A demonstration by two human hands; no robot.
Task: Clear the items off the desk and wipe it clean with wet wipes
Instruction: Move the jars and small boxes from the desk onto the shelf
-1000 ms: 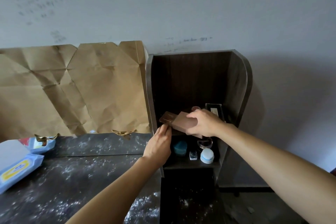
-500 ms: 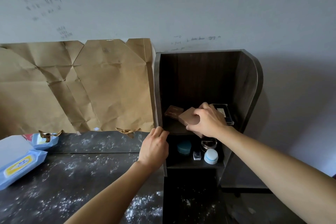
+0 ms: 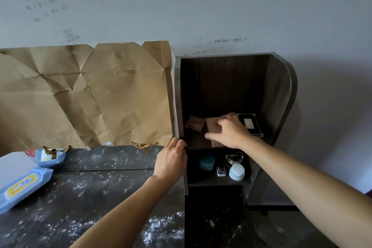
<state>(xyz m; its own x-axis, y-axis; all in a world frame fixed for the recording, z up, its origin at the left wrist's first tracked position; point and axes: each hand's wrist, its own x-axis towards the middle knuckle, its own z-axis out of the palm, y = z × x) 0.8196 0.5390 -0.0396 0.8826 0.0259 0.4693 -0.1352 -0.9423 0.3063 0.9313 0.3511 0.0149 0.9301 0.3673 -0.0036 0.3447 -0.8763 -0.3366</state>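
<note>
Head view: the right hand (image 3: 229, 132) lies over a brown box (image 3: 213, 127) on the upper board of the shelf (image 3: 178, 96), fingers (image 3: 226, 122) curled on its top, thumb at its front edge. The left hand (image 3: 171, 161) grips the shelf's left side panel, fingers wrapped round its edge. A pack of wipes (image 3: 22, 185) lies at the left of the powder-dusted desk (image 3: 90, 197).

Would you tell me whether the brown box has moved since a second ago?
Yes: the brown box went deeper into the shelf, clear of the palette it overlapped.
</note>
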